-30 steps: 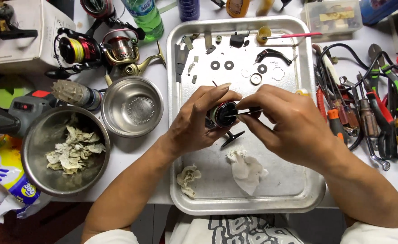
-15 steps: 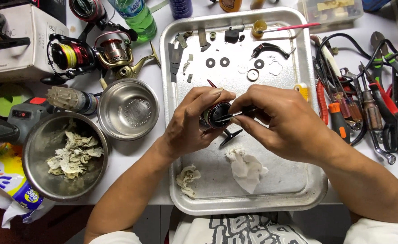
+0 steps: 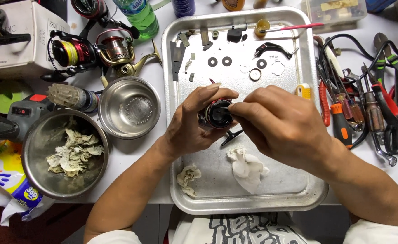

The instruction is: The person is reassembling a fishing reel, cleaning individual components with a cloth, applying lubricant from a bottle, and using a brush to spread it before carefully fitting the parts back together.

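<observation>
Two hands hold a small black reel part over a metal tray.
Left hand (image 3: 194, 126) has its fingers clamped around the reel part (image 3: 217, 114), above the middle of the tray (image 3: 298, 199); right hand (image 3: 280, 124) pinches its fingers together at the part's face. Crumpled white tissue (image 3: 247, 168) lies just below, washers (image 3: 219, 61) above.

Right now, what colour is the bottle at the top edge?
Green, translucent bottle, seen in the head view.
</observation>
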